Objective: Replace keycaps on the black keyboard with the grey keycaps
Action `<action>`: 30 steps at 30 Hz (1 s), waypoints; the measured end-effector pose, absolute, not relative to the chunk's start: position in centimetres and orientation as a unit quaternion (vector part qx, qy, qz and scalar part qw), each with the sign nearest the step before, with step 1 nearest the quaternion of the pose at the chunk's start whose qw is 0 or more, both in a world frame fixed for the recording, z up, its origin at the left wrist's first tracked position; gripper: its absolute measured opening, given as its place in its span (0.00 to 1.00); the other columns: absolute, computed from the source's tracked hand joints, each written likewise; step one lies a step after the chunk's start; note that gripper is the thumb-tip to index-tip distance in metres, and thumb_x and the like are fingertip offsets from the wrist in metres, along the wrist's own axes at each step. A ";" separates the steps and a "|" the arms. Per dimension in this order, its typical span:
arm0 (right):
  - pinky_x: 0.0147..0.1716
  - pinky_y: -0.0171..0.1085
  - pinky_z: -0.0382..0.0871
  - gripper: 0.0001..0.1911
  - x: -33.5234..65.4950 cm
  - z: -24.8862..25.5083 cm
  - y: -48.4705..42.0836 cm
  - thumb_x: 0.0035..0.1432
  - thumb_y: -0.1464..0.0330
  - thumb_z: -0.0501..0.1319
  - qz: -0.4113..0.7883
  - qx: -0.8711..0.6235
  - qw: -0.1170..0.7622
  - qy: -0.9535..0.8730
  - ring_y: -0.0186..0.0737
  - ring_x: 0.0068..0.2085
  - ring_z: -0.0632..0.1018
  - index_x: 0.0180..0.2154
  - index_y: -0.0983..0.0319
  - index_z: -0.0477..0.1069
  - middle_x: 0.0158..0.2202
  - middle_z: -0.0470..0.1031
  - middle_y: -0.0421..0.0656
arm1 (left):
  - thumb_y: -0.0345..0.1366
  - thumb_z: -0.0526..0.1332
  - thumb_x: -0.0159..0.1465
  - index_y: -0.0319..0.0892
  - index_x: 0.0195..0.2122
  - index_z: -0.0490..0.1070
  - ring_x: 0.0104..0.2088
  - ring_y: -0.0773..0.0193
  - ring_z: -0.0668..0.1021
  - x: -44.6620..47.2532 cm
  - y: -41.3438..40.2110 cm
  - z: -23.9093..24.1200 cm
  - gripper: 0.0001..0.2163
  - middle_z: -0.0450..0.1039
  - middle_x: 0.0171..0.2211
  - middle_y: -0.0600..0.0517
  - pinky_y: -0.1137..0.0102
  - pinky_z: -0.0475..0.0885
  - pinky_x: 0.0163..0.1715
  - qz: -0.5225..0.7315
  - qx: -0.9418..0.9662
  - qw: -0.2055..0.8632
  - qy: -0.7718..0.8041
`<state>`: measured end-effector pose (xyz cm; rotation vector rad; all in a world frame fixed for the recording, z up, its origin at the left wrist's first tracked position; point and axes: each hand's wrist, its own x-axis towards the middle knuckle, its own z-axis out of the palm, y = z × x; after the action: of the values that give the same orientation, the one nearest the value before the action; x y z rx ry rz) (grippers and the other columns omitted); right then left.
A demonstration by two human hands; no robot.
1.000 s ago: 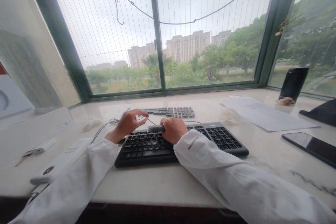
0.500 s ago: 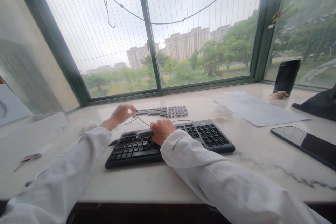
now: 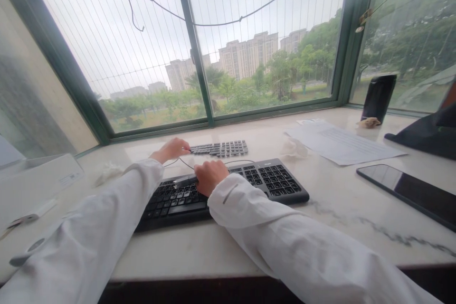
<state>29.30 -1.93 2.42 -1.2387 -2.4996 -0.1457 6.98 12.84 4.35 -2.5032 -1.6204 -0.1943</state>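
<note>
Dongle axis prob. left-right.

Grey stick and thin cable, over the black keyboard

Slim grey stick lies near level across the keys of the black keyboard, one end inside my closed right hand. Thin dark cable loops behind it toward my left hand, which sits at the left end of the small flat keyboard.
</note>
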 end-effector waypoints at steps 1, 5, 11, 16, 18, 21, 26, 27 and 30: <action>0.34 0.40 0.70 0.12 29.3 2.5 -2.0 0.50 0.69 0.59 -0.051 -0.435 0.173 -0.882 0.47 0.38 0.80 0.37 0.63 0.75 0.35 0.79 0.51 | 0.43 0.62 0.57 0.46 0.35 0.80 0.34 0.62 0.79 7.0 12.9 4.2 0.11 0.81 0.34 0.52 0.73 0.69 0.33 -0.061 -0.837 0.079 -0.538; 0.34 0.40 0.70 0.11 29.3 2.6 -2.0 0.50 0.68 0.59 -0.048 -0.434 0.172 -0.883 0.47 0.37 0.80 0.37 0.63 0.76 0.34 0.79 0.50 | 0.42 0.62 0.57 0.47 0.35 0.80 0.36 0.60 0.79 7.0 13.4 3.7 0.10 0.81 0.35 0.52 0.72 0.69 0.35 -0.055 -0.840 0.087 -0.533; 0.34 0.40 0.70 0.11 29.3 2.6 -2.1 0.51 0.68 0.59 -0.052 -0.435 0.164 -0.884 0.47 0.38 0.80 0.38 0.62 0.75 0.35 0.79 0.50 | 0.42 0.61 0.57 0.49 0.36 0.80 0.37 0.61 0.79 6.8 13.8 2.9 0.10 0.81 0.36 0.53 0.72 0.69 0.37 -0.068 -0.839 0.090 -0.532; 0.33 0.40 0.70 0.11 29.3 2.5 -2.0 0.50 0.68 0.59 -0.051 -0.435 0.174 -0.882 0.48 0.37 0.80 0.37 0.63 0.75 0.35 0.79 0.50 | 0.44 0.61 0.57 0.49 0.36 0.80 0.37 0.59 0.79 6.9 13.9 2.5 0.11 0.81 0.36 0.52 0.71 0.69 0.38 -0.082 -0.833 0.100 -0.538; 0.34 0.40 0.70 0.12 29.3 2.5 -2.0 0.50 0.68 0.59 -0.050 -0.435 0.171 -0.883 0.48 0.38 0.80 0.37 0.63 0.75 0.35 0.79 0.51 | 0.44 0.61 0.57 0.48 0.35 0.80 0.37 0.59 0.79 7.0 13.8 2.5 0.11 0.81 0.36 0.51 0.71 0.69 0.38 -0.084 -0.832 0.100 -0.540; 0.34 0.40 0.70 0.12 29.3 2.4 -2.0 0.51 0.68 0.58 -0.051 -0.436 0.168 -0.883 0.47 0.38 0.80 0.38 0.63 0.75 0.35 0.78 0.51 | 0.44 0.60 0.58 0.48 0.36 0.80 0.37 0.59 0.79 7.1 13.7 2.5 0.11 0.81 0.37 0.51 0.71 0.69 0.38 -0.086 -0.831 0.100 -0.541; 0.34 0.40 0.70 0.11 29.2 2.4 -2.0 0.50 0.68 0.59 -0.056 -0.432 0.172 -0.883 0.47 0.37 0.80 0.37 0.63 0.75 0.34 0.78 0.50 | 0.44 0.60 0.57 0.48 0.36 0.80 0.37 0.59 0.79 7.2 13.6 2.5 0.11 0.81 0.37 0.51 0.71 0.69 0.39 -0.084 -0.828 0.101 -0.544; 0.34 0.40 0.70 0.11 29.2 2.4 -2.0 0.50 0.69 0.59 -0.057 -0.433 0.172 -0.883 0.47 0.37 0.80 0.37 0.63 0.75 0.34 0.78 0.50 | 0.45 0.61 0.57 0.48 0.36 0.80 0.37 0.59 0.79 7.2 13.6 2.5 0.11 0.81 0.37 0.51 0.71 0.69 0.39 -0.084 -0.828 0.102 -0.545; 0.34 0.40 0.70 0.11 29.2 2.4 -2.0 0.50 0.69 0.59 -0.054 -0.436 0.170 -0.882 0.47 0.37 0.80 0.37 0.63 0.75 0.34 0.78 0.51 | 0.45 0.60 0.58 0.48 0.36 0.80 0.37 0.59 0.79 7.2 13.5 2.7 0.12 0.81 0.37 0.51 0.71 0.69 0.39 -0.088 -0.826 0.105 -0.546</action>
<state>29.21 -2.03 2.37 -1.2381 -2.5076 -0.1540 7.20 13.47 2.73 -2.4361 -1.6106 -0.2584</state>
